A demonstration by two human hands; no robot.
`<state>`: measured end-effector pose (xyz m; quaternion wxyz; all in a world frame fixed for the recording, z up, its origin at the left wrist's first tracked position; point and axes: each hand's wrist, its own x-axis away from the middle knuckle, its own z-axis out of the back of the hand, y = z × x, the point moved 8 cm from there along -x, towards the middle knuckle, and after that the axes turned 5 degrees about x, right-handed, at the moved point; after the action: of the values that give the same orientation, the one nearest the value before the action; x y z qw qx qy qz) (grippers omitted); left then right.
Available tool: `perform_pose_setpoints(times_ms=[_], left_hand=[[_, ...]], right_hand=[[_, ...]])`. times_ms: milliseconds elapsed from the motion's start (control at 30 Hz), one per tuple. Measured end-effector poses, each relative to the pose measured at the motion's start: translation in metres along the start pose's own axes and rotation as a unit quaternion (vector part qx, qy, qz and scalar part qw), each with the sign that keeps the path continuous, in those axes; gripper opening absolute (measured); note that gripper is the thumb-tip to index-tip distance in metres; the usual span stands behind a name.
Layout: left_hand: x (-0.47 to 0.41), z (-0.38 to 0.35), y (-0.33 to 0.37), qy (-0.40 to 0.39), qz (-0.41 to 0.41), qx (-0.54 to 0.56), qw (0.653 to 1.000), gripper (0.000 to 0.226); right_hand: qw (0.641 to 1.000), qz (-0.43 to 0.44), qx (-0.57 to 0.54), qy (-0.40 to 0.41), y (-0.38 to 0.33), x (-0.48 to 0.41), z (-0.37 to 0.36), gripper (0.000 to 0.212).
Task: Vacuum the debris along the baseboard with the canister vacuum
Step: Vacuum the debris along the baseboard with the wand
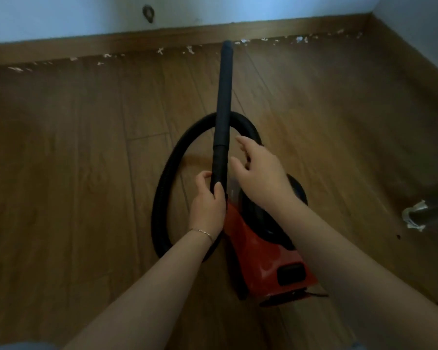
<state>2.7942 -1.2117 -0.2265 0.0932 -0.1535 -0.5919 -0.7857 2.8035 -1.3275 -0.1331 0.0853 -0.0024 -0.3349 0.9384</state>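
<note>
Left hand (208, 198) grips wand (224, 97); right hand (261, 170), loose, partly hides canister (253, 246).

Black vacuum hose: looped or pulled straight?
Looped. The black ribbed hose lies in one oval on the wooden floor, curving out from the red canister vacuum. The black rigid wand crosses its far end.

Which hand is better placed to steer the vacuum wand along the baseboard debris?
Left hand: it grips the wand, whose tip points at the debris. The right hand is open beside it, holding nothing.
</note>
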Motion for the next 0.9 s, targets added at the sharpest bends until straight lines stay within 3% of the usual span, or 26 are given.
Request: perform_pose_setpoints(times_ms=[33, 100, 167, 233, 467, 700, 900], left_hand=[[0.001, 0.007, 0.003, -0.002, 0.005, 0.008, 1.0, 0.026], [0.009, 0.023, 0.013, -0.003, 0.008, 0.019, 1.0, 0.024], [0.018, 0.04, 0.028, 0.001, 0.005, 0.028, 1.0, 0.024], [0.022, 0.06, 0.047, 0.015, 0.002, 0.039, 0.999, 0.026], [0.048, 0.117, 0.113, -0.05, 0.019, 0.159, 0.986, 0.05], [0.021, 0.188, 0.182, 0.038, 0.057, 0.223, 0.972, 0.038], [-0.001, 0.245, 0.205, 0.076, 0.109, 0.215, 0.967, 0.023]], right_hand=[[0.99, -0.09, -0.095, -0.059, 0.003, -0.01, -0.018, 0.057], [0.929, -0.244, -0.241, -0.14, 0.003, -0.02, -0.051, 0.067], [0.88, -0.299, -0.318, -0.189, -0.01, -0.023, -0.071, 0.062], [0.861, -0.29, -0.372, -0.191, -0.036, -0.027, -0.075, 0.048], [0.897, -0.228, -0.339, -0.17, -0.141, -0.066, -0.034, 0.047], [0.894, -0.286, -0.26, -0.225, -0.236, -0.126, -0.018, 0.06], [0.87, -0.275, -0.315, -0.261, -0.304, -0.166, -0.032, 0.041]])
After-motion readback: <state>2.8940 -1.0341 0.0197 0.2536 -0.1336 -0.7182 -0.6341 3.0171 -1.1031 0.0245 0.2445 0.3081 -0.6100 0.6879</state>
